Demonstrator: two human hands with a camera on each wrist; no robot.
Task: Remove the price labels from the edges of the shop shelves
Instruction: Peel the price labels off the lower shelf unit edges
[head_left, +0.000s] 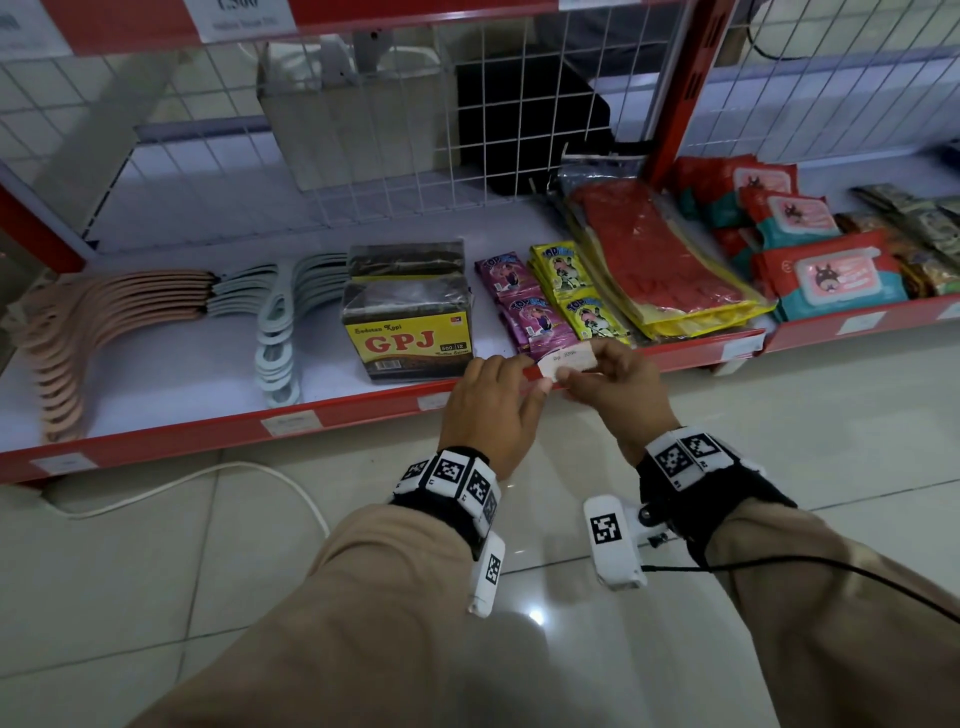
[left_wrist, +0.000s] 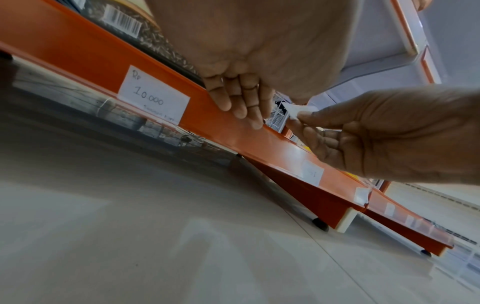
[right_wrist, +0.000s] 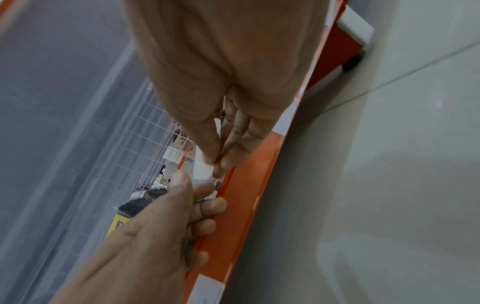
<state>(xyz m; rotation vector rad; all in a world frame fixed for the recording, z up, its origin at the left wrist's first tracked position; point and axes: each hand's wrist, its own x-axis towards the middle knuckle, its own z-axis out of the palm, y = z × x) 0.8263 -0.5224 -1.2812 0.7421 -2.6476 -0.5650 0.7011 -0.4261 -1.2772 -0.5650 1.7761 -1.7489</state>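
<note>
A red edge strip runs along the front of the bottom shelf. My right hand pinches a white price label between thumb and fingers and holds it just above the strip. In the right wrist view that pinch grips the label. My left hand rests beside it, its fingers lying fairly straight on the strip, thumb raised near the label's left end. More labels remain on the strip: one reading "10.000" and others.
On the shelf lie stacked hangers, a GPJ packet, small sachets, red gloves in bags and wet wipes. A wire grid backs the shelf. A white cable crosses the tiled floor.
</note>
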